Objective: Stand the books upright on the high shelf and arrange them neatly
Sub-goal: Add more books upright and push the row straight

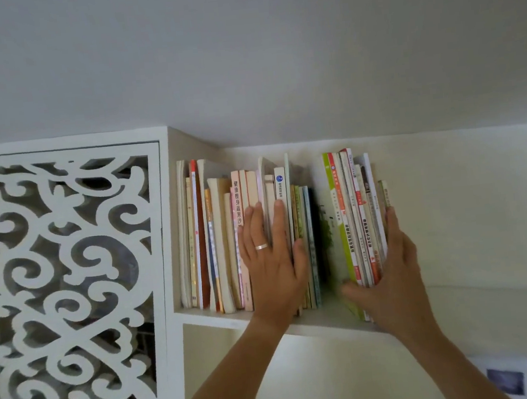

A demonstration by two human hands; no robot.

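- Books: an upright row [227, 242] and a separate right-hand bundle [355, 222] stand on the high white shelf [209, 318], a gap between them.
- Left hand [270, 263] presses flat, fingers straight, on the row's spines.
- Right hand [390, 270] clasps the bundle, thumb blurred.
- Thin paperbacks likely light and floppy; best squeezed from both sides.
- Shelf's right end is hidden.

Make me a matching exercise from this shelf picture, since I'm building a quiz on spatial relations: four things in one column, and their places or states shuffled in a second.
Things:
1. left hand
2. right hand
3. lime green book
4. fretwork panel

Places or states:
A. leftmost of the right-hand group of books
B. cups the right-hand group from its outer side
C. left of the shelf
D. lies flat on the spines of the left-hand row, wearing a ring

Pairs: 1-D, 2-B, 3-A, 4-C
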